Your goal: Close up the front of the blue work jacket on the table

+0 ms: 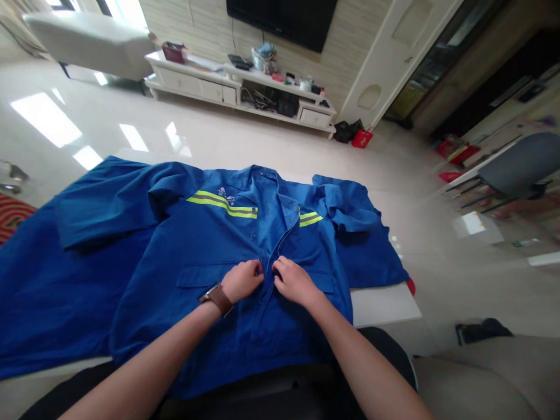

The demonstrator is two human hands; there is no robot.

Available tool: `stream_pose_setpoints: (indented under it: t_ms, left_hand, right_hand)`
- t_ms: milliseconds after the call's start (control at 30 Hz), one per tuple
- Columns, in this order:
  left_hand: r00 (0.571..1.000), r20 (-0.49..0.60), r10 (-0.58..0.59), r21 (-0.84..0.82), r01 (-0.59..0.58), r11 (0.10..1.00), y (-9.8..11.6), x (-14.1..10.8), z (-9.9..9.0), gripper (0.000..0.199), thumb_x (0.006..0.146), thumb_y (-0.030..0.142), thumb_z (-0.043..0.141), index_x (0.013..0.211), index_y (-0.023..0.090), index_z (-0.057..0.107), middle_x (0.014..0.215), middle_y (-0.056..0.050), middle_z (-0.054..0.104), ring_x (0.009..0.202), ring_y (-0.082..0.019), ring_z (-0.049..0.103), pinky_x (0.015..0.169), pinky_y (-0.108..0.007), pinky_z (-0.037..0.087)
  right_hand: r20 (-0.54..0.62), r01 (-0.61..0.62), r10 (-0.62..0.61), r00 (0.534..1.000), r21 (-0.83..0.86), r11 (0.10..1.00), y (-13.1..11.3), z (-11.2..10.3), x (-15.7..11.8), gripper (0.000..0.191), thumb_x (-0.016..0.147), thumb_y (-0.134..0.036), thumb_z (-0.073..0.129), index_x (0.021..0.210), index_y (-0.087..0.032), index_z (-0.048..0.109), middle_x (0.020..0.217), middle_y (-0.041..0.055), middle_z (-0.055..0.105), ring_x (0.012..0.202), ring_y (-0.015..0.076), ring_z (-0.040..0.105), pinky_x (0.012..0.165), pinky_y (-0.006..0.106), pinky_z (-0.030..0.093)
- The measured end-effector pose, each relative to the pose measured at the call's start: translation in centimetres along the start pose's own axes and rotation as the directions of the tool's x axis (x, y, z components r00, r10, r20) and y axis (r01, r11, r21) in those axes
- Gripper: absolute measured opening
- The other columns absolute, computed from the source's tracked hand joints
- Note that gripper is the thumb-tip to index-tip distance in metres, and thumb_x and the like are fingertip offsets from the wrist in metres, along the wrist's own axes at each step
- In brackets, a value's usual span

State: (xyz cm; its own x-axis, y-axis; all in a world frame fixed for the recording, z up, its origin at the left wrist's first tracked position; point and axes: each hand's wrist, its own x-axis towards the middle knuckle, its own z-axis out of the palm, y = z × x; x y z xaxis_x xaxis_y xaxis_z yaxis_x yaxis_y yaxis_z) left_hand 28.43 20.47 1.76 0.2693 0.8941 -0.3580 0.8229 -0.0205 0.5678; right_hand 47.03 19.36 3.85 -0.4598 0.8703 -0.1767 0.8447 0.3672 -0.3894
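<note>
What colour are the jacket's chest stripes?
The stripes are bright yellow, with grey between; clearest in head view.

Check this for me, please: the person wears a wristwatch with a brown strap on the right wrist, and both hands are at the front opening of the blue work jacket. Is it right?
Not quite: the head view shows the wristwatch on the left wrist. The left hand and right hand are at the blue work jacket's front opening.
</note>
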Motion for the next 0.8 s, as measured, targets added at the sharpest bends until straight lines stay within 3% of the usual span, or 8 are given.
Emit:
stream_pose_setpoints:
  t_ms: [367, 500, 800]
  left_hand:
    - [0.99, -0.127, -0.066, -0.009, 0.065, 0.998, -1.0, 0.8, 0.3, 0.034, 0.09, 0.03, 0.05, 0.123, 0.023, 0.053, 0.11, -0.01, 0.072, 0.097, -0.03, 0.07, 0.078, -0.036, 0.048]
    - [0.989, -0.132, -0.069, -0.092, 0.057, 0.994, -1.3, 0.8, 0.6, 0.029, 0.087, 0.028, 0.054, 0.116, 0.026, 0.059, 0.11, -0.007, 0.071, 0.099, -0.029, 0.068, 0.079, -0.034, 0.046]
    - [0.984, -0.179, -0.019, -0.212, -0.02, 0.977, -1.8, 2.0, 1.1, 0.01, 0.089, 0.023, 0.054, 0.095, 0.023, 0.062, 0.079, -0.001, 0.072, 0.076, -0.018, 0.068, 0.067, -0.025, 0.043]
  right_hand:
    - [0.011, -0.02, 0.02, 1.0, 0.0, 1.0, 0.2, -0.2, 0.6, 0.012, 0.093, -0.024, 0.053, 0.104, -0.023, 0.058, 0.107, 0.0047, 0.061, 0.104, 0.0198, 0.058, 0.091, 0.031, 0.046]
    - [0.041, -0.025, 0.026, 0.999, -0.007, 1.0, 0.1, 0.0, 0.7, 0.014, 0.094, -0.025, 0.051, 0.107, -0.023, 0.057, 0.11, 0.0056, 0.061, 0.106, 0.0198, 0.057, 0.095, 0.032, 0.045]
    - [0.005, -0.063, 0.063, 0.998, 0.049, 0.997, 0.0, 0.8, 0.7, 0.019, 0.092, -0.019, 0.052, 0.109, -0.018, 0.061, 0.108, 0.0088, 0.062, 0.103, 0.0204, 0.058, 0.093, 0.031, 0.045]
